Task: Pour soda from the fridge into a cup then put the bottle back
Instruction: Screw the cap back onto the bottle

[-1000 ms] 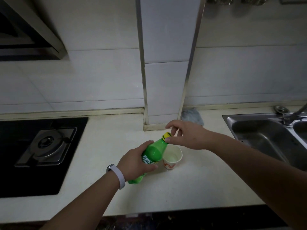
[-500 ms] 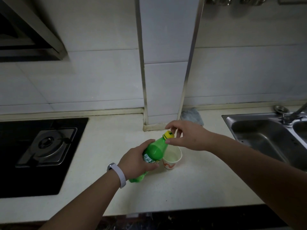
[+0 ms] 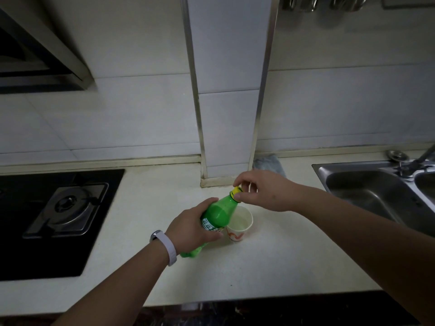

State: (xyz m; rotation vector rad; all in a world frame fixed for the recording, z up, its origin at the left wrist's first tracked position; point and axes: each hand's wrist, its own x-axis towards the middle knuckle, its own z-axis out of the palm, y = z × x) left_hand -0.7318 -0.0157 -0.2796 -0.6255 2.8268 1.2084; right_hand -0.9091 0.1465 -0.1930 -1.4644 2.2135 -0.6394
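Observation:
A green soda bottle [image 3: 220,214] with a yellow cap [image 3: 236,192] leans to the right on the white counter [image 3: 146,208]. My left hand [image 3: 190,229] grips the bottle round its label. My right hand [image 3: 263,191] pinches the yellow cap between thumb and fingertips. Just right of the bottle stands a white paper cup [image 3: 240,228] with an orange pattern; pale liquid shows inside it. The bottle's neck covers part of the cup's rim.
A black gas hob [image 3: 58,208] fills the counter's left side. A steel sink [image 3: 376,191] with a tap [image 3: 421,158] lies at the right. A grey cloth [image 3: 268,163] sits by the tiled pillar [image 3: 228,114] behind the cup. The counter's front edge is close below.
The bottle's top has risen slightly and the right hand's fingers have shifted round the cap. The left hand and the cup have stayed in place.

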